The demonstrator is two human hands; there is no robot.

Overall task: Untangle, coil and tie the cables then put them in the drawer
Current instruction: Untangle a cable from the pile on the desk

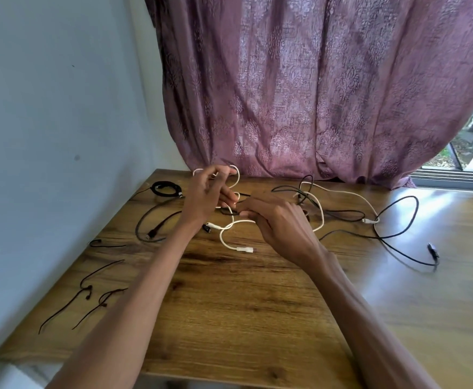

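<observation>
Both hands met over the middle of the wooden table (229,318). The left hand (205,195) was raised, its curled fingers holding loops of a white cable (225,234) that arched over its far side. The right hand (274,220), just right of it, pinched the same cable, whose plug end lay on the table just near of the hands. A tangle of black and white cables (370,217) sprawled to the right. A coiled black cable (166,189) sat far left, with thin black ties (89,293) at the near left. A mauve patterned curtain (313,94) hung behind, beside a pale wall (61,108). No writing was readable.
</observation>
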